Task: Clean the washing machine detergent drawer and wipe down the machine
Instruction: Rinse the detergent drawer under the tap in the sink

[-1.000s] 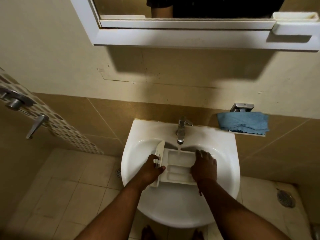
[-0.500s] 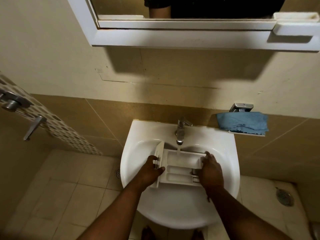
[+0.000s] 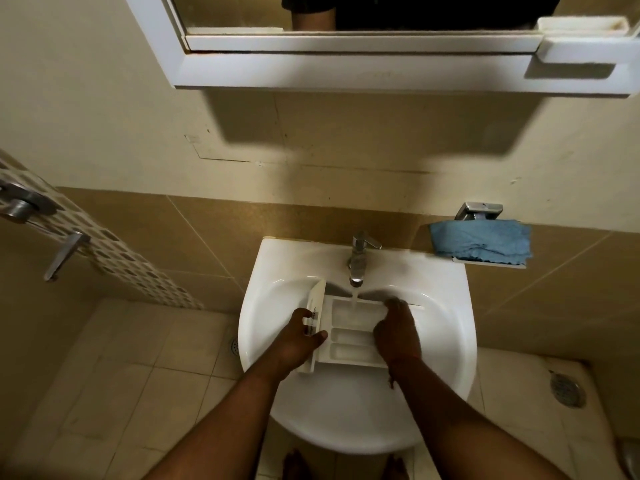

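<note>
Drawer (image 3: 349,336) in left hand (image 3: 300,336) grip; right hand (image 3: 396,332) covers far end, fingers' hold unclear.

1. The detergent drawer (image 3: 349,336) lies across the middle of the sink (image 3: 446,344), filling most of the bowl from left to right.
2. The tap (image 3: 358,259) hangs over the drawer's far compartment, its stream falling there; little room shows between spout and drawer.
3. The left hand (image 3: 298,337) covers the drawer's front panel; the right hand (image 3: 396,332) covers its right end.
4. The bowl's near part, below the drawer, lies bare between the forearms.
5. A blue cloth (image 3: 481,242) on a wall holder sits right of the tap, apart from the sink.
</note>
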The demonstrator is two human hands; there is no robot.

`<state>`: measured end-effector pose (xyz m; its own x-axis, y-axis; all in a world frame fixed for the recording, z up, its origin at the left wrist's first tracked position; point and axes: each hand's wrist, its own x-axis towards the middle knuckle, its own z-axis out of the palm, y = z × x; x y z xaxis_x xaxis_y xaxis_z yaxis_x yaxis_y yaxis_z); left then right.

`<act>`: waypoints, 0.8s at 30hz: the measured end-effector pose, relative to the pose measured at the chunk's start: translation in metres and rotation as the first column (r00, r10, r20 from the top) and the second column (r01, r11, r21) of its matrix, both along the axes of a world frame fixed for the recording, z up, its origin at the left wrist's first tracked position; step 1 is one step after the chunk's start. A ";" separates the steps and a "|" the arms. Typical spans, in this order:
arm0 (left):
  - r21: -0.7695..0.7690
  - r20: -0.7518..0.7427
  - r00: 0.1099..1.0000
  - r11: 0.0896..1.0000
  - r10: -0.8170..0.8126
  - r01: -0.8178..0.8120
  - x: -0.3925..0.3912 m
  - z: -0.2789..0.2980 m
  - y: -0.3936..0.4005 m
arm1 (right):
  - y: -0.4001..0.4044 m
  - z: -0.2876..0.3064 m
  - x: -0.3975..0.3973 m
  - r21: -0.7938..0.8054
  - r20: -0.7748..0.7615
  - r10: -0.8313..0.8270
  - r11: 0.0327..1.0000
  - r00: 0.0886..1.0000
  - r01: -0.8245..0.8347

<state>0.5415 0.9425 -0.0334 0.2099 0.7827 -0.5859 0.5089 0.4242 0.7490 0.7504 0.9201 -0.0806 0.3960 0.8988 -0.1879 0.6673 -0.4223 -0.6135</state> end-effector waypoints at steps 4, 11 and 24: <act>0.009 -0.002 1.000 1.000 0.007 -0.007 0.001 0.001 -0.001 | 0.039 0.034 -0.050 -0.030 -0.585 -0.188 0.977 0.789 0.210; 0.045 0.044 0.999 0.999 0.028 -0.030 0.001 -0.002 -0.002 | 0.025 0.028 -0.070 0.077 -0.325 0.426 0.902 0.844 -0.426; 0.034 -0.027 1.000 0.999 -0.004 0.005 0.001 0.000 -0.001 | -0.010 0.009 -0.036 -0.287 0.200 0.549 0.825 0.811 -0.487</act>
